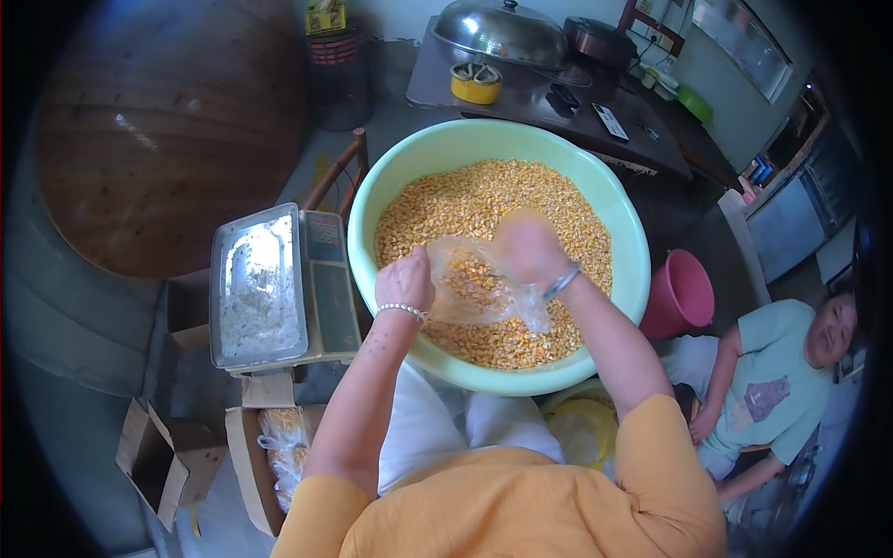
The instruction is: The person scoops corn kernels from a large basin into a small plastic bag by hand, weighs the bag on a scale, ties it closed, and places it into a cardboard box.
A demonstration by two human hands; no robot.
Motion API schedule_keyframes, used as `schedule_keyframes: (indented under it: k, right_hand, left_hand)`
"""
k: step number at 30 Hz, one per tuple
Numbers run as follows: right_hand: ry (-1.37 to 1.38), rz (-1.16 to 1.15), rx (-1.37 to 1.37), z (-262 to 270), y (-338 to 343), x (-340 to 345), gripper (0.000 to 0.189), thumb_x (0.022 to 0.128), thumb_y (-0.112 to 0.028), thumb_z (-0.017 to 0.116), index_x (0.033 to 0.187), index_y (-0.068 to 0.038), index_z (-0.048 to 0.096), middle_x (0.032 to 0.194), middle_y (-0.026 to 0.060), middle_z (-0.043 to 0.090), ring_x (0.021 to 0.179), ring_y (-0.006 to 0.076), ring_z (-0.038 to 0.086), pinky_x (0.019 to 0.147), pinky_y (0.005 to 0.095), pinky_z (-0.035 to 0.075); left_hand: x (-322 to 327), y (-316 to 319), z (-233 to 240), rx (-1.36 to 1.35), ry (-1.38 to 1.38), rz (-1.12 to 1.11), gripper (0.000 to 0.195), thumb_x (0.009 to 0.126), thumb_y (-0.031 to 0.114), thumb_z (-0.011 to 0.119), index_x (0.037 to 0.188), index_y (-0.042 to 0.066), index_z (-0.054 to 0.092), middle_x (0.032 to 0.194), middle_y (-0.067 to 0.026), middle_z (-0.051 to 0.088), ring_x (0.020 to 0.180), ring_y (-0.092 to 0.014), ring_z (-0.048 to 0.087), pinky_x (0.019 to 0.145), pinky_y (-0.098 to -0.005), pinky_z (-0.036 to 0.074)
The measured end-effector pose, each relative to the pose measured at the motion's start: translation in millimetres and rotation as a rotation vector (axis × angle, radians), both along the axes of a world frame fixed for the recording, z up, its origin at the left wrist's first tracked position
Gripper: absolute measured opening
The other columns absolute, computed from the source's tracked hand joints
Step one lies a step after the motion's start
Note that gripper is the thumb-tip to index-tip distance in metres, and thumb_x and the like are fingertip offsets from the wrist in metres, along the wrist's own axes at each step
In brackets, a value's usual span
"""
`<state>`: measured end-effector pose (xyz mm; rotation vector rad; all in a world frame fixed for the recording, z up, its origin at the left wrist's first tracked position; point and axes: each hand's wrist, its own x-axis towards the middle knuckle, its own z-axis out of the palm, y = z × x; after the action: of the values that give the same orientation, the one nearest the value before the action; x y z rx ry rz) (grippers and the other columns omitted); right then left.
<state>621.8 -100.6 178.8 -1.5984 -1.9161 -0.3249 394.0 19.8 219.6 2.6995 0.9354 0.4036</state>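
Observation:
A wide pale green plastic basin (pixel 631 265) holds a deep layer of loose dried corn kernels (pixel 481 181). Over the kernels lies a clear plastic bag (pixel 481 279), with some corn inside it. My left hand (pixel 406 280), a beaded bracelet on its wrist, is closed on the bag's left edge above the basin rim. At the bag's upper right, my right hand (pixel 531 245) hangs above the corn, with a bangle at the wrist. Motion blur covers its fingers, so whether it grips the bag cannot be made out.
A weighing scale with a metal tray (pixel 258 286) stands left of the basin. Below it, a cardboard box (pixel 251 460) holds bagged corn (pixel 282 446). A pink bucket (pixel 680 289) and a seated person (pixel 774 376) are at right. Beyond the basin is a dark table (pixel 530 91).

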Motion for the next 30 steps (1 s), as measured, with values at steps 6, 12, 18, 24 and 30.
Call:
schedule_keyframes:
  k: [6, 12, 18, 24, 30]
  right_hand:
    - [1.304, -0.523, -0.691, 4, 66, -100, 0.026, 0.084, -0.024, 0.052, 0.076, 0.0, 0.059, 0.064, 0.0042, 0.057, 0.049, 0.0136, 0.049, 0.044, 0.031, 0.04]
    - [0.937, -0.429, -0.625, 3, 71, -102, 0.022, 0.084, -0.016, 0.048, 0.095, -0.002, 0.06, 0.08, 0.0126, 0.061, 0.073, 0.0229, 0.057, 0.069, 0.0324, 0.046]
    - [0.15, -0.147, -0.55, 54, 25, -73, 0.027, 0.079, -0.009, 0.048, 0.105, -0.008, 0.057, 0.092, 0.0128, 0.061, 0.084, 0.0267, 0.058, 0.077, 0.036, 0.046]
    - [-0.16, -0.219, -0.92, 76, 9, -51, 0.035, 0.074, -0.004, 0.052, 0.108, -0.013, 0.056, 0.096, 0.0123, 0.059, 0.094, 0.0245, 0.055, 0.085, 0.0354, 0.043]
    - [-0.01, -0.005, -0.448, 62, 10, -63, 0.041, 0.069, -0.001, 0.052, 0.108, -0.014, 0.057, 0.108, 0.0114, 0.057, 0.102, 0.0254, 0.052, 0.091, 0.0349, 0.04]
  left_hand:
    - [-7, 5, 5, -0.076, 0.042, 0.02, 0.014, 0.071, 0.008, 0.048, 0.084, 0.003, 0.049, 0.072, -0.0165, 0.061, 0.073, -0.031, 0.06, 0.066, -0.0388, 0.047]
    - [-8, 2, 17, -0.149, 0.047, 0.049, 0.025, 0.073, 0.02, 0.057, 0.089, 0.004, 0.048, 0.075, -0.0171, 0.062, 0.075, -0.032, 0.06, 0.068, -0.0389, 0.047]
    - [-5, 5, 1, -0.02, 0.168, -0.01, 0.038, 0.074, 0.01, 0.053, 0.108, -0.002, 0.044, 0.071, -0.0134, 0.063, 0.069, -0.028, 0.062, 0.062, -0.0358, 0.048]
    - [-5, -2, 3, 0.055, 0.139, 0.01, 0.048, 0.07, 0.001, 0.05, 0.117, -0.001, 0.04, 0.083, -0.0175, 0.061, 0.084, -0.029, 0.059, 0.069, -0.0355, 0.048]
    - [-10, -3, 5, 0.354, -0.49, -0.51, 0.026, 0.069, 0.005, 0.05, 0.093, 0.007, 0.057, 0.1, -0.0138, 0.057, 0.097, -0.029, 0.053, 0.089, -0.0422, 0.037]
